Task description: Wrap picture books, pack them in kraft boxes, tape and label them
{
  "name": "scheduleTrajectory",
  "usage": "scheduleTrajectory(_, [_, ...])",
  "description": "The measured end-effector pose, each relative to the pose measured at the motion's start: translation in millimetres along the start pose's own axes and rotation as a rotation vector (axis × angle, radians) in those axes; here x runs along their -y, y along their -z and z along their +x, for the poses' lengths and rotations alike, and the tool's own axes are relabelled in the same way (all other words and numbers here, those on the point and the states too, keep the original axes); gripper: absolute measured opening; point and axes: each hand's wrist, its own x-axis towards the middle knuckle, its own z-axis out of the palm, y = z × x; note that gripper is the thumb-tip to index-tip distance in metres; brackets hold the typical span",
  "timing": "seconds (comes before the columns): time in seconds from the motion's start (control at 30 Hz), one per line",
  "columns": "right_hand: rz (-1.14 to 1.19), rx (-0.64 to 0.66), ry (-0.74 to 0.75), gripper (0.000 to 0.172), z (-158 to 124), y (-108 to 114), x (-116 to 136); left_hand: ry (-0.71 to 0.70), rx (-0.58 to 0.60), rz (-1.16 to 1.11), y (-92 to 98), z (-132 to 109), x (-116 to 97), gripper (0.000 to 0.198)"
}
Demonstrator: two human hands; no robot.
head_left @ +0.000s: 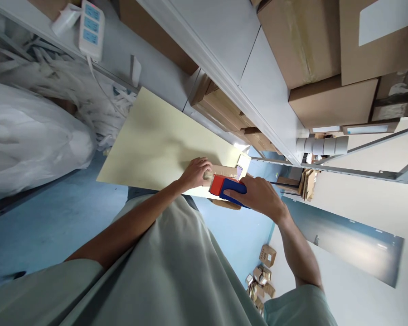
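A small cardboard box (226,170) lies on the pale yellow tabletop (149,131). My left hand (196,173) curls its fingers around the near-left end of this box. My right hand (260,194) is wrapped around a red and blue packing tape dispenser (221,186). The dispenser's red, toothed end points left, at the front side of the box and close to my left fingertips. Part of the box is hidden behind the dispenser, so I cannot tell whether the two touch. At the table's right end, beyond the box, sits a small whitish item (244,161).
Behind the table, a grey shelf (224,50) carries large cartons (299,40). Rolls of tape (323,146) stand at its right end. A power strip (91,31) lies upper left, above a big white plastic bag (34,140). More boxes (268,256) rest on the blue floor.
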Motion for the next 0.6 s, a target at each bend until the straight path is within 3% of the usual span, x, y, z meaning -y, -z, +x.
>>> scheduleTrajectory(0.17, [0.061, 0.002, -0.027, 0.061, 1, -7, -19, -0.014, 0.033, 0.050, 3.0, -3, -2, 0.029])
scheduleTrajectory(0.33, [0.106, 0.031, -0.060, 0.060, 2, -23, -56, 0.000, 0.051, 0.072, 1.9, -8, -3, 0.035])
scheduleTrajectory(0.6, [0.172, 0.074, 0.022, 0.064, 42, -88, -132, 0.071, 0.096, 0.180, 2.8, -17, -15, 0.037])
